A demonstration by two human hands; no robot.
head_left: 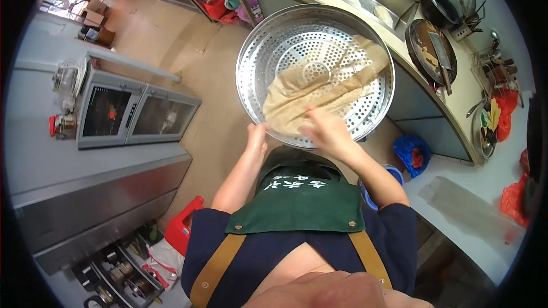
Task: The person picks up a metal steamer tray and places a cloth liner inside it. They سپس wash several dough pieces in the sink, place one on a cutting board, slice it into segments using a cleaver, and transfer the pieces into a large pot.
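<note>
Green apron [302, 208] with tan straps closest, under camera. Left hand [257, 136] grips steamer tray [268, 51] rim at 7 o'clock, fingers curled on edge. Right hand [324, 130] inside tray near 6 o'clock, fingers spread flat on beige cloth [319, 88]. Cloth lies crumpled across perforated bottom, centre toward 3 o'clock. Counter [474, 97] with cleaver [440, 57] on round board [425, 40] at 2 o'clock; two ovens [134, 115] at 9.

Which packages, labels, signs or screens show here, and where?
Green apron bib: at the person's chest, pale printed mark near its top edge.
Brown cardboard boxes: far upper left by the doorway, stacked.
Blue plastic bag: on the floor below the right counter, crumpled.
Red plastic bags: on the right counter's edge, crumpled.
Two steel ovens with dark glass doors: left counter; no lit screen visible.
</note>
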